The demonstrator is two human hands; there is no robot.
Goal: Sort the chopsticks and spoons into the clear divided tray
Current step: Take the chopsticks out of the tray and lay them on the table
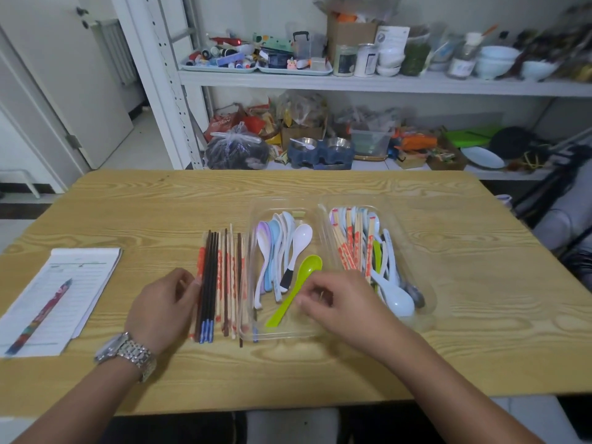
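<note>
on a light wooden table (448, 363), a row of wooden and dark chopsticks (221, 283) lies just left of a clear plastic divided tray (282, 334). pastel plastic spoons (278, 251) and a lime green plastic spoon (304, 274) lie in its left compartment, mixed chopsticks and spoons (362, 248) in its right.
</note>
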